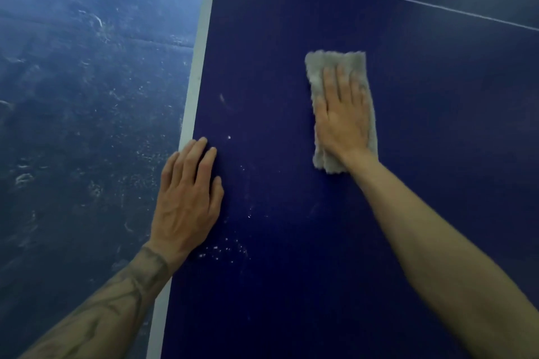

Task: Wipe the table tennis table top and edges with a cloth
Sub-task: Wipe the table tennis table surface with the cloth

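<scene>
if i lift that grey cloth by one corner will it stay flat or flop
Probably flop: the cloth looks soft and fluffy, folded in layers, so it would likely droop and unfold. Pushed under the flat right hand, it should slide easily over the smooth table, perhaps bunching.

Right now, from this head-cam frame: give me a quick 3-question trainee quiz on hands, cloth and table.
1. True or false: the right hand lies flat on the grey cloth, pressing it to the table top.
2. Pick one. The left hand: A) grips a second cloth; B) rests flat on the top at the white edge line; C) hangs off the table, touching nothing.
3. Fill the blank: the white specks on the blue top lie nearest the ___ hand.

Key: 1 true; 2 B; 3 left.
</scene>
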`<action>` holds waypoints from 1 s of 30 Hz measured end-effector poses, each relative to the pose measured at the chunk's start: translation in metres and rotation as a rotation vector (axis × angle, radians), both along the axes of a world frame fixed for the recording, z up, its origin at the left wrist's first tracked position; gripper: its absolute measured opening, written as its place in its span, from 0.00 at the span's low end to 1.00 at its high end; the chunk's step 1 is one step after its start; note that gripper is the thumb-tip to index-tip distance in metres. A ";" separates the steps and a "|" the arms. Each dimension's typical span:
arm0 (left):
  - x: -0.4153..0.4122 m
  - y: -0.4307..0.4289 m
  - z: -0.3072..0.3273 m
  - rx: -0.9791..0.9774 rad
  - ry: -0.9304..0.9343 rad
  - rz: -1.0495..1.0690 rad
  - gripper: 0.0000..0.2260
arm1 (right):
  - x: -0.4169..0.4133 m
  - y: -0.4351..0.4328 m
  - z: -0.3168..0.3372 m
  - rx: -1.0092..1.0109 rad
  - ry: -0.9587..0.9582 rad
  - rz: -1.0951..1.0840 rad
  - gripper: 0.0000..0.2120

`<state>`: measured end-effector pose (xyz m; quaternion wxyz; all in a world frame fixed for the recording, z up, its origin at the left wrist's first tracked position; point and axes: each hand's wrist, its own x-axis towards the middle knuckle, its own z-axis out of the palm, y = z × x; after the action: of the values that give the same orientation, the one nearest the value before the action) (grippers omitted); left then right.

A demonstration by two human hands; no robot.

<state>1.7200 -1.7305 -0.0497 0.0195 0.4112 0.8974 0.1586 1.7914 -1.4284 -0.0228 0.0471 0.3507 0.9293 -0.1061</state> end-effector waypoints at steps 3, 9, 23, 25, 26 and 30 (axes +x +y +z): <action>-0.002 0.000 -0.006 0.009 0.011 0.007 0.22 | -0.042 0.008 -0.003 -0.040 0.061 -0.111 0.29; -0.003 0.000 -0.005 0.027 -0.005 0.008 0.23 | -0.002 -0.069 -0.006 -0.014 0.031 0.489 0.28; -0.003 0.000 -0.005 0.015 -0.007 0.011 0.23 | -0.029 -0.099 -0.009 0.002 0.079 0.423 0.28; -0.003 0.001 -0.002 0.020 -0.013 0.012 0.23 | 0.000 -0.110 -0.010 -0.019 0.063 0.529 0.28; -0.003 0.001 -0.002 0.019 -0.018 0.011 0.23 | 0.005 -0.102 -0.010 -0.024 0.055 0.516 0.28; -0.002 0.001 -0.005 0.018 -0.023 0.013 0.22 | -0.040 -0.060 -0.009 0.013 0.052 0.217 0.28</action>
<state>1.7175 -1.7298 -0.0542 0.0250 0.4039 0.8983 0.1713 1.7509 -1.4880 -0.0322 0.0321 0.2453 0.9634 -0.1035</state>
